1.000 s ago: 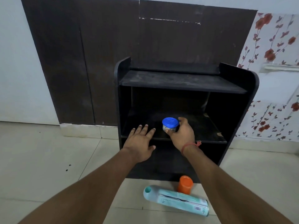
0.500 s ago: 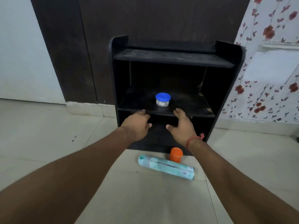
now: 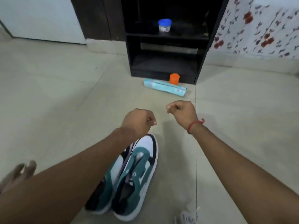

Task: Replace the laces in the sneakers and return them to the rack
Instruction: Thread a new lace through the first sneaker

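Here your left hand (image 3: 138,122) and right hand (image 3: 182,113) are hovering with fingers curled on nothing — the sneakers (image 3: 129,177) are lying on the floor (image 3: 64,102) beneath your left forearm, side by side, toes pointing toward the rack (image 3: 166,62).

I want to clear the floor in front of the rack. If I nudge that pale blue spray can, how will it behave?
The spray can lies on its side on smooth floor tiles, so it will probably roll rather than slide. The orange cap stands close behind it and might get knocked. Its weight cannot be judged.
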